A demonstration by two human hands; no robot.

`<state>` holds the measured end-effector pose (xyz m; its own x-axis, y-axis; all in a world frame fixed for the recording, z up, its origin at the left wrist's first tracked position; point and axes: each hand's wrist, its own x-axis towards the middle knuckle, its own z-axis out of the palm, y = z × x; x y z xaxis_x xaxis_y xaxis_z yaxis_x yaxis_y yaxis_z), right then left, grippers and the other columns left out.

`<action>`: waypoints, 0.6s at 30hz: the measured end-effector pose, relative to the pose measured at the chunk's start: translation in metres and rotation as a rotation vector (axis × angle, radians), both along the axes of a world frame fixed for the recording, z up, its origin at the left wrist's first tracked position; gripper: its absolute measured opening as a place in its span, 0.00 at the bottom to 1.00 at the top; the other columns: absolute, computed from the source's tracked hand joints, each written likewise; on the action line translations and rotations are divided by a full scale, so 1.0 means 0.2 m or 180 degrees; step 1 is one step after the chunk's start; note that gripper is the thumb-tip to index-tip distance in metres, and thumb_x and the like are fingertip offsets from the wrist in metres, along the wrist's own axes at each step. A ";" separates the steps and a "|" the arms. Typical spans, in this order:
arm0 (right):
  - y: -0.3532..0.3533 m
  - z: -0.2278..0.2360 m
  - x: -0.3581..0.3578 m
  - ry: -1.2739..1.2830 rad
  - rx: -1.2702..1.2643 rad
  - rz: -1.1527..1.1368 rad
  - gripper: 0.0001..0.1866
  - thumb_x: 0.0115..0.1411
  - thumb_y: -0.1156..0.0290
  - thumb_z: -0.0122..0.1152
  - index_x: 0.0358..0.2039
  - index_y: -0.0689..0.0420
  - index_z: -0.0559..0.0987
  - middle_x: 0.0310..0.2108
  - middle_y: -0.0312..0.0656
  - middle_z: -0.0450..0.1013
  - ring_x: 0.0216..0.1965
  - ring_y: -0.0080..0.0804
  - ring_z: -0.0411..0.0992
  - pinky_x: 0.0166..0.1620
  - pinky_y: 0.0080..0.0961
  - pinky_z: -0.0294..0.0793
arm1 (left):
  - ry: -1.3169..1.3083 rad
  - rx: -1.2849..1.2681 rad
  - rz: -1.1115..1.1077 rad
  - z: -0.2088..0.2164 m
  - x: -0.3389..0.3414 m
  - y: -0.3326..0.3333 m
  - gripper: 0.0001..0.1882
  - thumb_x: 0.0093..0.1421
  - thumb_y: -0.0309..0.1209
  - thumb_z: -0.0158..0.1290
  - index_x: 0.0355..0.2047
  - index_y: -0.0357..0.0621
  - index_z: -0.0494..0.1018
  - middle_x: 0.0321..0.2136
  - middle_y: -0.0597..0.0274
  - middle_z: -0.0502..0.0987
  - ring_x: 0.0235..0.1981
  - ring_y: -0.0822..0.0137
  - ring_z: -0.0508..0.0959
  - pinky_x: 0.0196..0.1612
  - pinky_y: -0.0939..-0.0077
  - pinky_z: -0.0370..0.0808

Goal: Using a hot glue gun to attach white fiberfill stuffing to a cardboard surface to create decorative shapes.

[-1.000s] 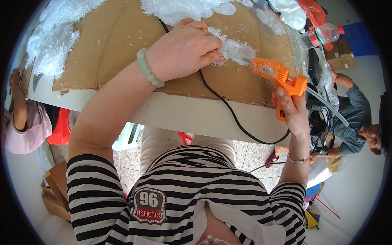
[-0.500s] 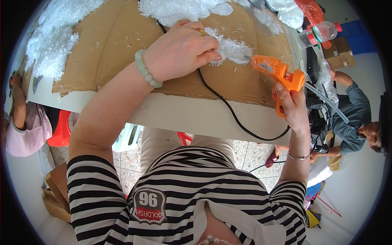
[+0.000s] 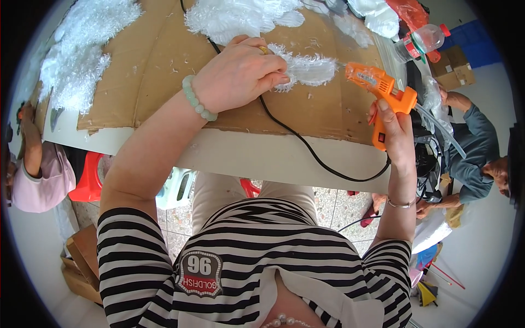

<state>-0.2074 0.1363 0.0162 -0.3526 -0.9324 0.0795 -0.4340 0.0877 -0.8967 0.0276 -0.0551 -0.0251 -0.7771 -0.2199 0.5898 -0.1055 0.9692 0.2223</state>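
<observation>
My left hand is closed, its thumb and fingers pinching one end of a white, fringed, feather-like piece. The piece stretches to the right over the cardboard, its fringe curling along the edges. In my right hand is an orange hot glue gun, held by its handle. A translucent glue stick sticks out of its back end. The gun's nozzle points left, close to the free end of the white piece; whether they touch I cannot tell. A black cord runs across the cardboard below my left hand.
Brown cardboard covers the white table. Fluffy white pieces lie at the left, and a pile of white feather-like pieces at the back. A plastic bottle is at the far right. People work on both sides.
The glue gun has shifted slightly right and its nozzle sits a little apart from where it was over the white piece. My left hand keeps its pinch, moved slightly left.
</observation>
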 end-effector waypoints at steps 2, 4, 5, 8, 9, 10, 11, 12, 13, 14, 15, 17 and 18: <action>0.02 0.01 0.00 -0.0294 -0.0153 -0.0024 0.18 0.62 0.56 0.48 0.37 0.60 0.72 0.27 0.34 0.68 0.30 0.20 0.66 0.33 0.18 0.63 | -0.0104 0.0046 -0.0040 0.00 0.00 -0.01 0.10 0.56 0.38 0.50 0.28 0.46 0.75 0.23 0.63 0.75 0.36 0.56 0.71 0.49 0.63 0.64; 0.03 0.02 -0.01 -0.0600 -0.0387 -0.0070 0.18 0.63 0.57 0.46 0.38 0.62 0.71 0.28 0.37 0.69 0.30 0.23 0.67 0.35 0.20 0.64 | -0.0216 0.0081 -0.0079 0.00 -0.01 0.00 0.10 0.56 0.38 0.50 0.28 0.46 0.75 0.26 0.63 0.75 0.37 0.56 0.71 0.49 0.63 0.63; 0.04 0.03 0.01 -0.0906 -0.0499 -0.0136 0.18 0.63 0.58 0.45 0.38 0.62 0.70 0.28 0.38 0.68 0.30 0.24 0.67 0.36 0.21 0.65 | -0.0197 0.0033 -0.0068 -0.01 -0.02 0.00 0.10 0.56 0.38 0.51 0.28 0.45 0.75 0.27 0.63 0.75 0.37 0.56 0.71 0.49 0.63 0.63; 0.05 0.02 -0.05 -0.1278 -0.0532 -0.0105 0.18 0.63 0.58 0.44 0.38 0.61 0.69 0.28 0.39 0.67 0.31 0.25 0.67 0.37 0.23 0.65 | -0.0275 0.0031 -0.0027 0.00 -0.03 0.02 0.10 0.55 0.37 0.52 0.28 0.44 0.75 0.29 0.63 0.73 0.38 0.57 0.71 0.49 0.64 0.63; 0.05 0.01 -0.07 -0.1488 -0.0579 0.0013 0.18 0.63 0.57 0.44 0.38 0.60 0.69 0.29 0.39 0.67 0.32 0.26 0.67 0.37 0.25 0.67 | -0.0341 0.0104 0.0017 0.01 -0.04 0.03 0.10 0.54 0.37 0.53 0.28 0.44 0.75 0.29 0.63 0.73 0.39 0.57 0.71 0.49 0.64 0.63; 0.04 0.01 -0.07 -0.1517 -0.0603 0.0005 0.18 0.63 0.57 0.44 0.38 0.60 0.69 0.29 0.39 0.67 0.32 0.26 0.67 0.37 0.25 0.67 | -0.0370 0.0081 0.0008 0.02 -0.04 0.03 0.10 0.54 0.37 0.53 0.28 0.44 0.75 0.29 0.63 0.73 0.39 0.57 0.71 0.49 0.64 0.63; 0.02 0.00 -0.07 -0.1722 -0.0605 0.0018 0.18 0.63 0.56 0.44 0.38 0.61 0.68 0.29 0.39 0.67 0.32 0.26 0.67 0.38 0.26 0.68 | -0.0364 0.0068 0.0010 0.02 -0.04 0.03 0.10 0.52 0.37 0.54 0.27 0.44 0.74 0.28 0.63 0.72 0.38 0.58 0.71 0.49 0.64 0.63; 0.00 0.00 -0.06 -0.1927 -0.0604 0.0036 0.18 0.63 0.56 0.44 0.39 0.61 0.68 0.30 0.38 0.67 0.33 0.26 0.68 0.38 0.27 0.69 | -0.0357 0.0057 0.0015 0.02 -0.05 0.03 0.10 0.51 0.37 0.56 0.27 0.44 0.74 0.28 0.63 0.72 0.38 0.58 0.71 0.48 0.64 0.63; -0.01 -0.01 -0.07 -0.1951 -0.0555 0.0136 0.18 0.63 0.56 0.44 0.38 0.60 0.69 0.30 0.38 0.68 0.32 0.25 0.68 0.40 0.27 0.70 | -0.0388 0.0042 0.0018 0.03 -0.05 0.03 0.10 0.51 0.37 0.56 0.27 0.44 0.74 0.28 0.63 0.72 0.38 0.58 0.71 0.48 0.64 0.63; -0.02 -0.01 -0.07 -0.1975 -0.0580 0.0128 0.18 0.63 0.56 0.44 0.38 0.60 0.69 0.30 0.38 0.68 0.32 0.25 0.68 0.40 0.27 0.70 | -0.0356 0.0019 0.0073 0.04 -0.06 0.04 0.10 0.49 0.36 0.57 0.26 0.44 0.74 0.28 0.63 0.72 0.38 0.59 0.71 0.48 0.64 0.63; -0.04 -0.01 -0.06 -0.2098 -0.0534 0.0063 0.18 0.63 0.56 0.44 0.37 0.60 0.70 0.30 0.38 0.69 0.32 0.25 0.68 0.40 0.26 0.70 | -0.0325 -0.0005 0.0129 0.06 -0.07 0.04 0.10 0.47 0.36 0.59 0.26 0.44 0.74 0.28 0.63 0.72 0.38 0.59 0.72 0.48 0.64 0.64; -0.08 -0.02 -0.08 -0.2309 -0.0449 0.0076 0.17 0.63 0.56 0.44 0.35 0.58 0.71 0.30 0.38 0.70 0.30 0.24 0.69 0.41 0.25 0.71 | -0.0309 -0.0142 0.0188 0.10 -0.09 0.08 0.10 0.46 0.35 0.60 0.26 0.45 0.74 0.28 0.63 0.72 0.37 0.59 0.72 0.47 0.65 0.64; -0.10 -0.03 -0.09 -0.2346 -0.0469 0.0080 0.17 0.63 0.56 0.44 0.35 0.58 0.71 0.30 0.38 0.70 0.30 0.24 0.69 0.41 0.25 0.71 | -0.0265 -0.0259 0.0252 0.11 -0.10 0.10 0.11 0.44 0.34 0.61 0.25 0.45 0.73 0.28 0.64 0.72 0.37 0.59 0.72 0.47 0.65 0.65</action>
